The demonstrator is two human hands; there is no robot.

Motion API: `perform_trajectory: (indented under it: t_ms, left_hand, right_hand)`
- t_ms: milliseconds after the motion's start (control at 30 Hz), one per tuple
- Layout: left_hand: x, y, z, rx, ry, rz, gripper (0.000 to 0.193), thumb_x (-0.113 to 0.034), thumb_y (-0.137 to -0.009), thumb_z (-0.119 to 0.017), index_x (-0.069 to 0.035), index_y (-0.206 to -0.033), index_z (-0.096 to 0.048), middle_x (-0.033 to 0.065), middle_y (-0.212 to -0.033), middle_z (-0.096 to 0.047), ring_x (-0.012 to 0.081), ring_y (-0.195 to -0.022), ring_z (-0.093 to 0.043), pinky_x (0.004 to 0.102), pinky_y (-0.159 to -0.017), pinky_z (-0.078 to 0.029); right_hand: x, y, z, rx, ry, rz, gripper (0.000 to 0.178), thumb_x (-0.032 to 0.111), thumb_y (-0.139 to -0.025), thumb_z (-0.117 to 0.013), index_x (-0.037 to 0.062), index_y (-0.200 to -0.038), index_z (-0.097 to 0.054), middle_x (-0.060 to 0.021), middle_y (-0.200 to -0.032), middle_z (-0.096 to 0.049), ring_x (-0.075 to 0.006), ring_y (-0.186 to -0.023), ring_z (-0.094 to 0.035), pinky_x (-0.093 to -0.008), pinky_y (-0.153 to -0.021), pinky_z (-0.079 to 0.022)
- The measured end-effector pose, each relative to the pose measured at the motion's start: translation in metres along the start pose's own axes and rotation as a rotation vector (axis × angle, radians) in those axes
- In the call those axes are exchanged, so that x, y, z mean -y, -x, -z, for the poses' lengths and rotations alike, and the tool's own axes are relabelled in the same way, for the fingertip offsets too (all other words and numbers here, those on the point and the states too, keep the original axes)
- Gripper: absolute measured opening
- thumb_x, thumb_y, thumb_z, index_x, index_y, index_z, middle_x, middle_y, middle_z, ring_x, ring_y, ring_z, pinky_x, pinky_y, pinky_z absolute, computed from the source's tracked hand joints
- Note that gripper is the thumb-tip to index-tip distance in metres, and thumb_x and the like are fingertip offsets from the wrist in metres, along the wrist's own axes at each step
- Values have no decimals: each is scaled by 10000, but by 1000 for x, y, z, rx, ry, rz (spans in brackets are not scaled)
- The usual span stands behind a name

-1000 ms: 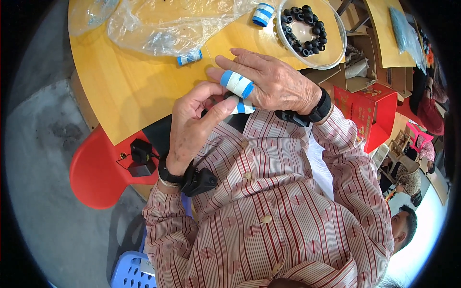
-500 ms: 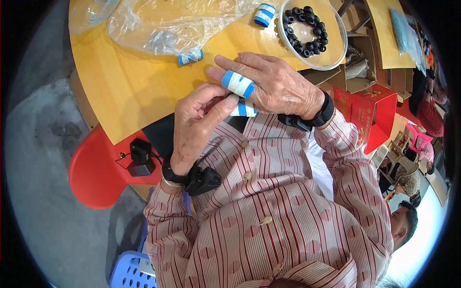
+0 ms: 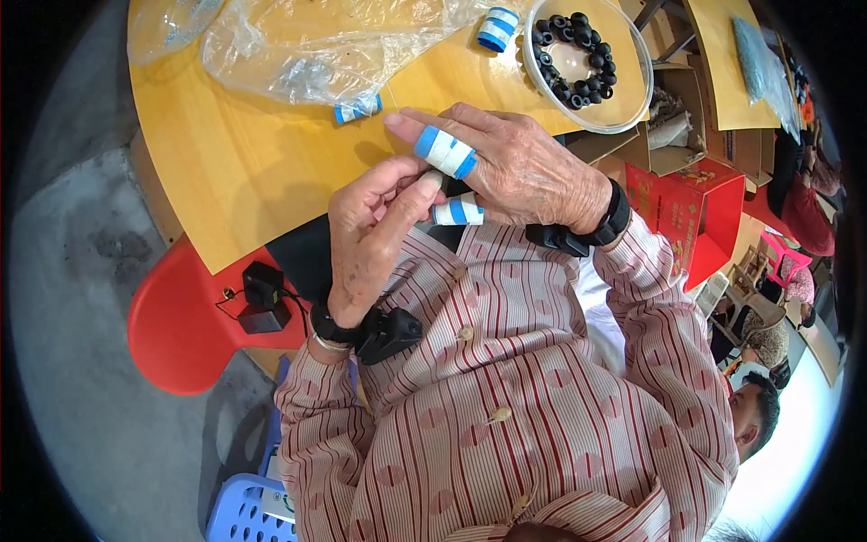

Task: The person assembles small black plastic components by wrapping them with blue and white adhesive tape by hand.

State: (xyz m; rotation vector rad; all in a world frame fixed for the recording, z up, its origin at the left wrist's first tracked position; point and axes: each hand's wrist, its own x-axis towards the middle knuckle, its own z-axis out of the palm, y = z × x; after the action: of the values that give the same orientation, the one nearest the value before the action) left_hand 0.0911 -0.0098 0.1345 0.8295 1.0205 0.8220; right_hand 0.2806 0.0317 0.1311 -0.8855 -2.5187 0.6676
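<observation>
My two hands meet above the table edge. My left hand [image 3: 366, 226] is closed, its thumb pressed toward curled fingers; whatever it may pinch is hidden. My right hand [image 3: 533, 167] lies beside it, palm down, its upper fingers stretched toward the left and apart from its thumb. One blue-and-white wrap [image 3: 445, 152] circles the right index finger, whose tip is bare. A second blue-and-white wrap [image 3: 459, 210] sits lower, around what looks like the right thumb. The left thumb tip lies between these wraps, close to both.
On the yellow table [image 3: 244, 181] lie a clear plastic bag [image 3: 307, 54] and two blue-and-white rolls, one [image 3: 359, 109] beside the bag, another [image 3: 498, 29] farther back. A round clear tub [image 3: 635, 99] holds several black caps [image 3: 578, 90]. A red box [image 3: 691, 212] stands right; a red chair [image 3: 181, 325] left.
My right index finger has stretched slightly farther left, and the right wrist has dropped a little. My left hand has shifted slightly; both hands stay together. The things on the table have not moved.
</observation>
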Motion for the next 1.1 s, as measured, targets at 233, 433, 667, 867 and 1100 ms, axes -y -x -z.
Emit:
perform_trajectory:
  t_ms: [233,433,667,867,1100]
  left_hand:
    - [-1,1,-2,-2,-29,-34,225,-71,-894,-584,62,-1075,-606,55,-873,-623,87,-763,-579,205,-673,-468]
    - [1,1,-1,-6,-48,-15,225,-54,-884,-586,72,-1069,-610,68,-906,-629,92,-785,-585,203,-696,-473]
    - [2,3,-1,-13,-60,-29,240,-52,-881,-593,74,-1085,-606,73,-912,-634,88,-788,-583,194,-692,-463]
    - [-1,6,2,-5,-33,-77,244,-54,-884,-596,74,-1092,-591,61,-898,-615,69,-780,-560,175,-659,-426]
    - [-2,7,1,51,-11,-100,205,-29,-880,-595,67,-1060,-609,46,-880,-596,56,-767,-539,169,-648,-402]
  right_hand:
    - [6,6,4,106,-276,-153,857,338,-757,-721,102,-1450,-276,-141,-961,-564,-331,-832,-593,-392,-662,-498]
    - [4,11,-1,102,-416,-146,969,261,-717,-768,119,-1481,-189,-181,-1100,-566,-360,-881,-608,-386,-723,-502]
    - [11,10,4,76,-981,-337,896,287,-767,-761,96,-1471,-240,-115,-1274,-541,-179,-1092,-569,-300,-925,-450]
    - [-5,16,9,-192,-796,-430,287,168,-839,-698,54,-1099,-655,-62,-978,-638,-166,-918,-617,-272,-820,-498]
    - [-2,14,4,-142,-763,-293,247,157,-762,-750,77,-989,-696,-50,-890,-627,-192,-845,-617,-296,-746,-494]
